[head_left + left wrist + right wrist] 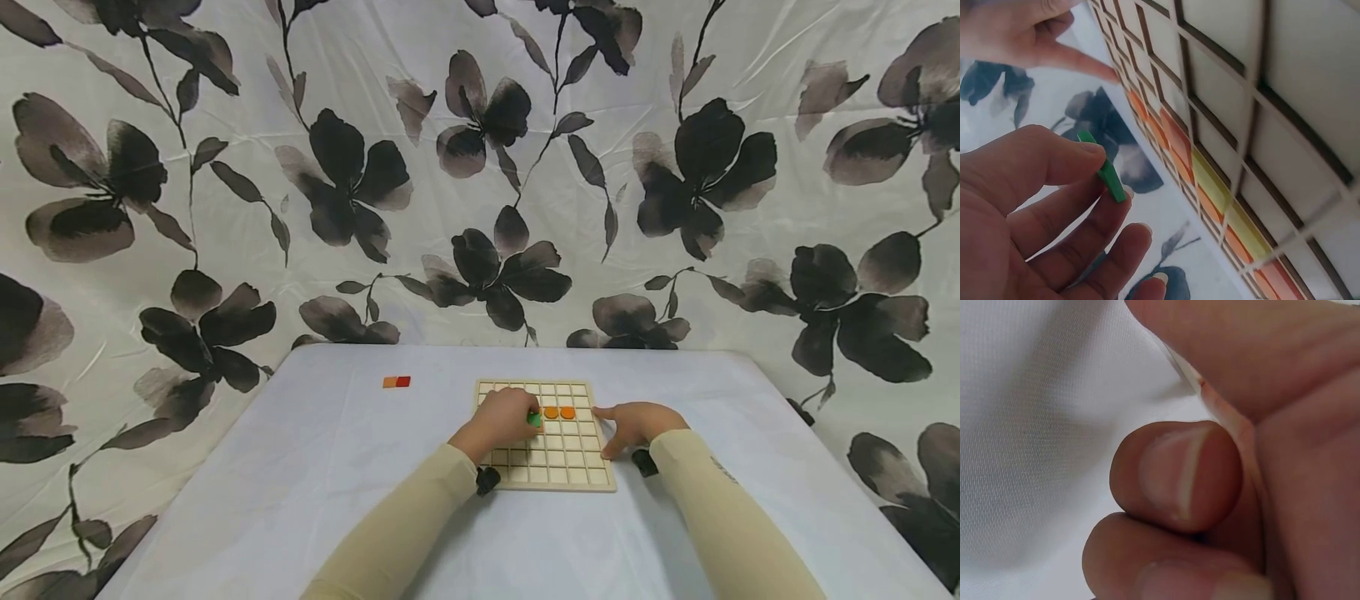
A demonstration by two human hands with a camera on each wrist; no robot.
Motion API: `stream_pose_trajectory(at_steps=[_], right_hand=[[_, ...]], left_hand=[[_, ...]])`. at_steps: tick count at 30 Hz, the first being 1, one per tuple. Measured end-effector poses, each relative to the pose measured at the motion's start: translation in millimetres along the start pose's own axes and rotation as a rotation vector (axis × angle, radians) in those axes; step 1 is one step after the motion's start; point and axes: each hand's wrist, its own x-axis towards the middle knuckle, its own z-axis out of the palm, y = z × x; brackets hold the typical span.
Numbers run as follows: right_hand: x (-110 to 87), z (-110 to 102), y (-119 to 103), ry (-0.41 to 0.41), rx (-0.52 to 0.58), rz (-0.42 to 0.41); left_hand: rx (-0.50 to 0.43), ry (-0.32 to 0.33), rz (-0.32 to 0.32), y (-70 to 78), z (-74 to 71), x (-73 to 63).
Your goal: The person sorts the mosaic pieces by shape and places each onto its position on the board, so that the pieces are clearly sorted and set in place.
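My left hand (507, 417) pinches a thin green tile (1110, 175) between thumb and fingers, over a pale wooden grid board (558, 477). In the left wrist view the tile is held edge-on, apart from the board. Round orange pieces (567, 412) sit in a row of the board's cells. The left wrist view also has yellow tiles (1212, 179) and a reddish tile (1177, 139) in the cells beside them. At the board's right edge, my right hand (643, 423) rests with thumb and forefinger spread against the rim. The right wrist view mostly has its fingers (1166, 481).
An orange tile (389, 382) and a red tile (403, 382) lie side by side on the white table (315, 475), left of the board's far corner. Behind the table's far edge hangs a cloth (420, 200) with dark flowers.
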Motion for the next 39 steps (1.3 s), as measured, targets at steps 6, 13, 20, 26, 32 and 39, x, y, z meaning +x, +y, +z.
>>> stream_pose_trajectory(at_steps=[6,13,20,26,32,39], right_hand=[[-0.9,-0.7,1.1,-0.002,0.006,-0.013],[-0.7,-3.0,1.7,0.001,-0.016,-0.025],[-1.0,-3.0,1.3,-0.006,-0.014,-0.021],[-1.3,-1.9,2.0,-0.001,0.003,-0.021],[2.2,1.0,2.5,-0.002,0.013,-0.013],[-0.1,-1.0,2.9,0.005,0.000,-0.016]], left_hand=[[-0.001,-0.035,-0.003,12.4,5.1,8.1],[-0.007,-0.042,-0.019,20.6,8.9,15.2],[0.003,-0.045,0.009,21.1,16.2,22.4],[0.031,-0.045,0.003,23.7,20.7,26.2],[0.044,-0.069,-0.001,24.8,21.0,25.3],[0.019,-0.070,-0.006,22.9,21.7,31.2]])
